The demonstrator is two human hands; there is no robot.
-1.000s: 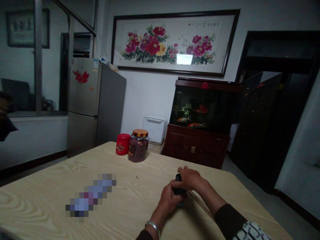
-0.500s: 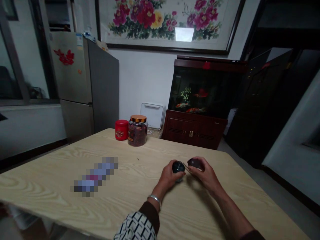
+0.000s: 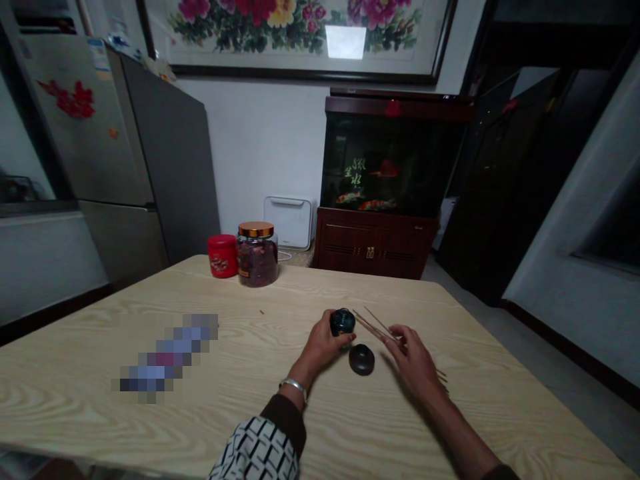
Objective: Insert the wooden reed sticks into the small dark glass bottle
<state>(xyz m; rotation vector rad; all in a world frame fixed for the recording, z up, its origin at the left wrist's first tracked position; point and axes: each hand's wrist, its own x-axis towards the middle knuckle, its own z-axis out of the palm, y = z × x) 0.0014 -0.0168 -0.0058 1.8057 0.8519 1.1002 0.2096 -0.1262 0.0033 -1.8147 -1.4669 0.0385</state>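
Note:
My left hand is closed around a small, dark, glossy jar, held upright; its lower part is partly hidden by my thumb. In my right hand are several thin brown sticks, like incense sticks, pinched between the fingers. Their far tips point left, close to the jar's top, and their other ends stick out past the back of the hand. Between the two hands, a dark brown round piece, domed with a hollow or knob on top, rests on the wooden table.
Near the table's far edge stand a red canister and a clear jar with a copper-coloured lid. A blurred-out long object lies to the left. Beyond the table are a fish tank and a fridge.
My right hand has let go of the dark round piece, which now sits on the table. The sticks in that hand show more plainly. The view has shifted right and down.

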